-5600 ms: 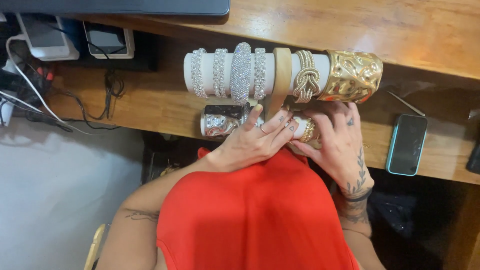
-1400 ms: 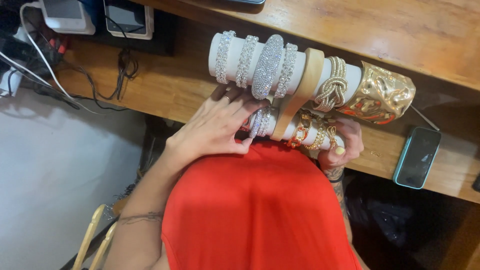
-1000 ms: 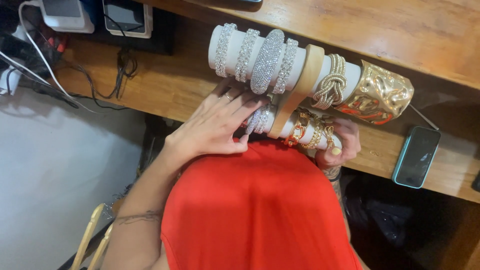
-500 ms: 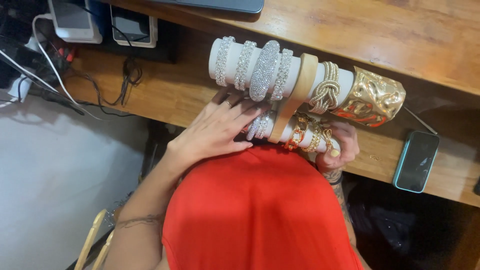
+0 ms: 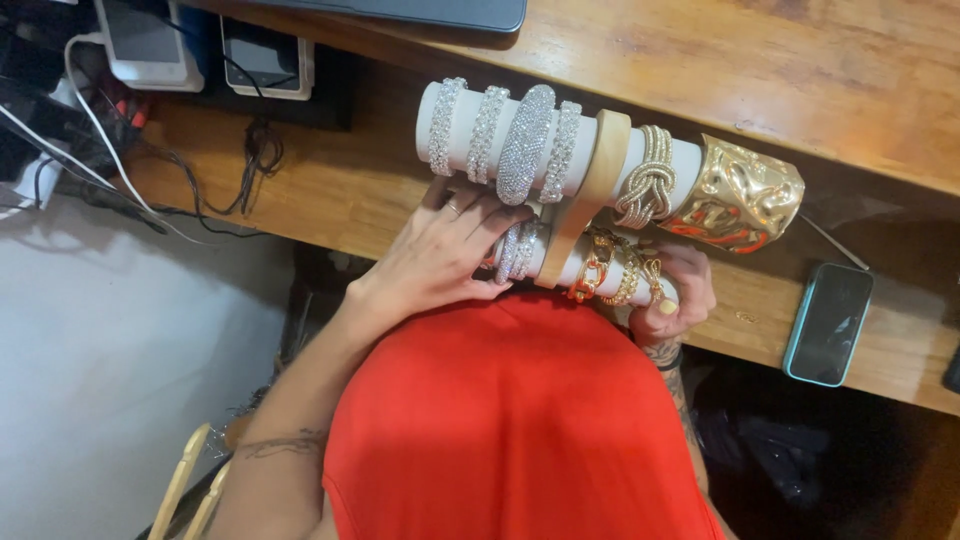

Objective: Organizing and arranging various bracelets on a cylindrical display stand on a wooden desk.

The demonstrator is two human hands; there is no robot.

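Head view: the left arm reaches up from lower left, forearm slanting toward the stand, wrist straight. The left hand lies palm down, fingers spread and loosely curved, their tips on the silver bangles of the lower roll; it is open and grips nothing firmly that can be seen. The right arm comes up at the right, mostly hidden by the red top. The right hand curls around the right end of the lower roll, beside the gold chain bracelets, fingers closed on it.

The lower roll sits at the near edge of the counter, just under the upper roll. The upper roll carries four sparkling bangles, a gold knot bracelet and a wide gold cuff. A tan wooden upright crosses both rolls and hides their middles. A phone lies on the counter to the right, well apart. Cables and two charging devices sit at upper left. A dark flat device lies at the top edge.
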